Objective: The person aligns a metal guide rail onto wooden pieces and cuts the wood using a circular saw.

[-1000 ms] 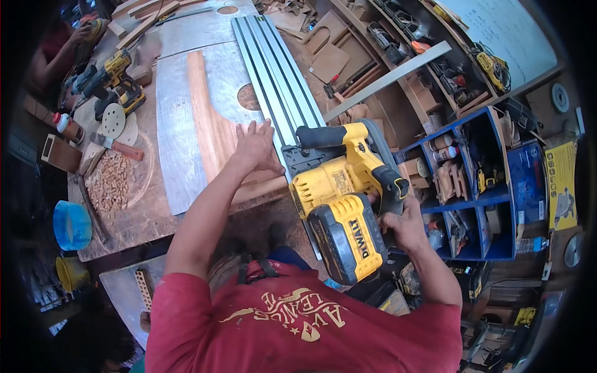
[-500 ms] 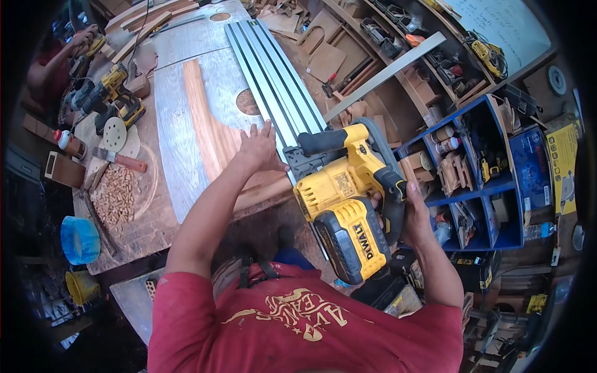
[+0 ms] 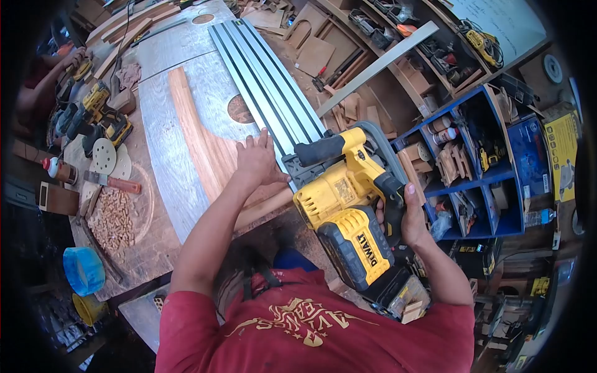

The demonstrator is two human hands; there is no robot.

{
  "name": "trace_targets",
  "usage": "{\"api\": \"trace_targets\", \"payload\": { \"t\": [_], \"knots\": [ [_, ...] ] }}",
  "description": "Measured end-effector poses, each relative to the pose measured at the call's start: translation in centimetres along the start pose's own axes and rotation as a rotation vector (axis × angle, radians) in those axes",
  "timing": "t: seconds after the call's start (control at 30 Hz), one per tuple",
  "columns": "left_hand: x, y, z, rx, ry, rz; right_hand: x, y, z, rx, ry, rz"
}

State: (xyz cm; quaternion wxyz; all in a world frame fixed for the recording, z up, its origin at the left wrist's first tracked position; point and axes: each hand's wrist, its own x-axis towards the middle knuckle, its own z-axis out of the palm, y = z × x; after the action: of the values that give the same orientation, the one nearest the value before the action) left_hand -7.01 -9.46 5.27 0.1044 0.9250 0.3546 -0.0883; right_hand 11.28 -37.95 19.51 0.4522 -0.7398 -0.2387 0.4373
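A yellow and black DeWalt track saw sits at the near end of a long silver guide rail. My right hand is wrapped round the saw's rear handle, its fingers partly hidden behind the grip. Pressing down beside the rail, my left hand has its fingers spread and its thumb pointing toward the saw. Under that hand lies a curved reddish-brown wooden piece, on a pale board with round holes. The saw's blade is hidden.
Wood pegs, a scraper, sanding discs and a cordless drill occupy the bench's left side. A co-worker's hand is at the far left. A blue shelf unit stands at the right.
The view has shifted slightly, so the bench and rail appear further left. My hands stay in about the same places on the board and the track saw.
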Motion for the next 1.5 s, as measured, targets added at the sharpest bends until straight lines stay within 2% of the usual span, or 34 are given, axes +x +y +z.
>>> {"api": "trace_targets", "payload": {
  "t": [0.63,0.77,0.9,0.93,0.97,1.03,1.07,1.17,1.23,1.27,1.33,1.5],
  "knots": [
    [-0.3,0.3,0.6,-0.037,0.028,0.012,4.2,2.6,1.9,-0.068,-0.048,-0.121],
    [0.4,-0.9,3.1,-0.017,0.118,0.052,6.7,1.4,3.1,-0.062,-0.065,-0.149],
    [-0.4,-2.2,5.0,-0.196,0.200,0.132,9.5,-0.4,4.6,-0.043,-0.064,-0.182],
    [-0.6,-2.3,4.8,-0.187,0.184,0.152,10.3,-0.9,4.8,-0.022,-0.075,-0.194],
    [-0.5,-2.3,5.2,-0.121,0.258,0.158,11.0,-1.5,4.8,-0.013,-0.098,-0.198],
    [-0.9,-2.3,4.6,-0.171,0.186,0.146,9.5,-3.6,4.7,-0.086,-0.098,-0.247],
    [-1.3,-2.3,4.4,-0.200,0.205,0.128,7.8,-5.7,5.2,-0.125,-0.105,-0.366],
    [-1.3,-1.6,4.5,-0.232,0.233,0.115,7.8,-5.8,2.9,-0.182,-0.100,-0.284],
    [-1.4,-1.7,4.3,-0.185,0.213,0.092,7.4,-5.6,3.2,-0.194,-0.128,-0.315],
    [-2.1,-1.3,3.8,-0.209,0.178,0.042,7.4,-6.2,3.8,-0.204,-0.141,-0.333],
    [-4.8,0.1,4.3,-0.459,0.280,0.001,4.5,-8.5,5.4,-0.195,-0.197,-0.256],
    [-16.4,-0.5,4.8,-0.995,0.640,-0.131,-2.0,-13.9,10.2,-0.156,-0.278,-0.238]
  ]
}}
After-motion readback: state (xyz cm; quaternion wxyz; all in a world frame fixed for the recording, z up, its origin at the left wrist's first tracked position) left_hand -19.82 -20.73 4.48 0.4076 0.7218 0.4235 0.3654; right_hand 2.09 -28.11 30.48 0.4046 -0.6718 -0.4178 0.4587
